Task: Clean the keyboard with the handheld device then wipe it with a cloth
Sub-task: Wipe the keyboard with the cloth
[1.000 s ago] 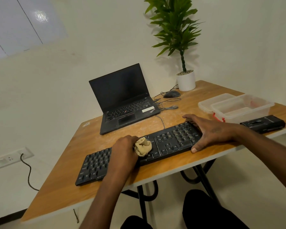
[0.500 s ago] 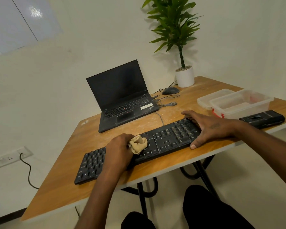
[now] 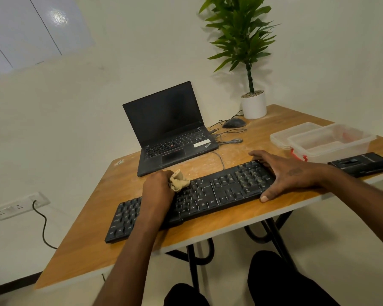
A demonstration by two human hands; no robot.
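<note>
The left hand [image 3: 158,187], its grip bunched round the tan cloth [image 3: 179,179], has slid from the keyboard's [image 3: 210,195] middle rows to its far edge, so wiping continues while the spread right hand [image 3: 285,173] steadies it on the worktop [image 3: 93,235].

Laptop [image 3: 170,133], mouse [image 3: 233,123], plant [image 3: 243,36] (potted)

We see a black keyboard [image 3: 208,195] with pale key legends on an orange-brown wooden table [image 3: 93,246] smeared with whitish dust. The crumpled cloth [image 3: 179,178] is tan. The laptop [image 3: 170,131] is black with a red dot among its keys, and the plant [image 3: 241,34] stands green in a white pot [image 3: 253,106].
</note>
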